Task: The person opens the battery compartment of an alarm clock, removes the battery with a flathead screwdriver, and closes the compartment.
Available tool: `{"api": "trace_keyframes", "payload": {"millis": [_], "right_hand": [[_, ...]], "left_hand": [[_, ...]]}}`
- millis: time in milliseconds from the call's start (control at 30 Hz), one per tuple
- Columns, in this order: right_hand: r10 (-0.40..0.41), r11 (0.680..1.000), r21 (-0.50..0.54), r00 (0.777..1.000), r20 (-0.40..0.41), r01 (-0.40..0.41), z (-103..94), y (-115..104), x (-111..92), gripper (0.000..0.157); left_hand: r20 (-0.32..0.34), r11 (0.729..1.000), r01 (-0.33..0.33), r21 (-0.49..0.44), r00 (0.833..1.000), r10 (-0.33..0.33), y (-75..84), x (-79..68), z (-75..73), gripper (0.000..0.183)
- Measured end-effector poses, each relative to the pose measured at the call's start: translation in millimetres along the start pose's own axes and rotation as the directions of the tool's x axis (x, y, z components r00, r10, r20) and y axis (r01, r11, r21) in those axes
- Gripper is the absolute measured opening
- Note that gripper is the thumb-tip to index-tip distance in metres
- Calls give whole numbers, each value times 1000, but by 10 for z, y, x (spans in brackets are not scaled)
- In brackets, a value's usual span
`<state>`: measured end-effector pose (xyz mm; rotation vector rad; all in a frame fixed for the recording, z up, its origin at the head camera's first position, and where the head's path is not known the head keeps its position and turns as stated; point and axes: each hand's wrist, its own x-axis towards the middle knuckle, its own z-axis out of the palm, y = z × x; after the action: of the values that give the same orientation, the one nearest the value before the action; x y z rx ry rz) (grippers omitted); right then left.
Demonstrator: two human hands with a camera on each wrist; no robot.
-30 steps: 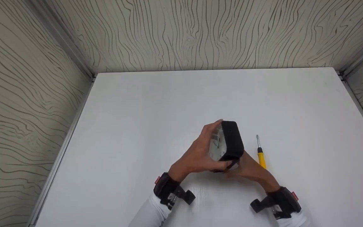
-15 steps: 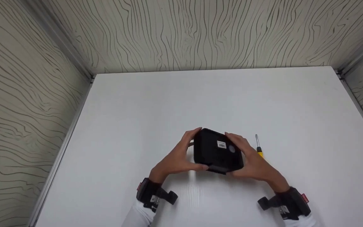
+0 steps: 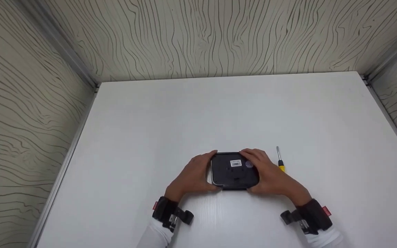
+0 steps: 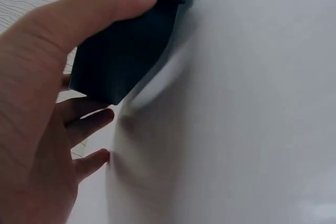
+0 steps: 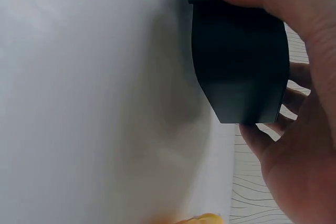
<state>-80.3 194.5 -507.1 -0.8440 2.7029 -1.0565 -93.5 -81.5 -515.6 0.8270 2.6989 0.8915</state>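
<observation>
A black desk clock [image 3: 227, 177] lies back side up, low over the white table, with a white barcode label and a round sticker on its back. My left hand [image 3: 193, 175] grips its left end, thumb on the near edge and fingers at the far corner. On the opposite end my right hand [image 3: 272, 177] holds it the same way, fingertips reaching over the far edge. Both wrist views show the clock's dark side, the left one [image 4: 123, 45] with the thumb across it. The clock's face is hidden underneath.
Just right of the right hand lies a screwdriver [image 3: 280, 164] with a yellow and black handle, its tip pointing away; the forearm side covers part of the handle. The white table [image 3: 184, 113] is bordered by wood-grain patterned walls [image 3: 202, 38] at the back and sides.
The clock has turned from standing on edge with its face to the left to back side up, and has come down level. The right hand has shifted from underneath to its right end.
</observation>
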Motion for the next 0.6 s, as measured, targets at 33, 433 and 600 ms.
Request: {"api": "trace_keyframes", "payload": {"millis": [33, 433, 600], "right_hand": [[5, 1000, -3, 1000, 17, -4, -1, 10, 1, 105], [-232, 938, -267, 973, -2, 223, -38, -451, 120, 17], [-262, 789, -542, 956, 130, 290, 24, -591, 172, 7]], "left_hand": [[0, 1000, -6, 19, 1000, 6, -5, 0, 10, 111], [-2, 994, -37, 101, 999, 37, 134, 32, 37, 111], [-21, 984, -35, 172, 999, 39, 163, 58, 69, 105]]}}
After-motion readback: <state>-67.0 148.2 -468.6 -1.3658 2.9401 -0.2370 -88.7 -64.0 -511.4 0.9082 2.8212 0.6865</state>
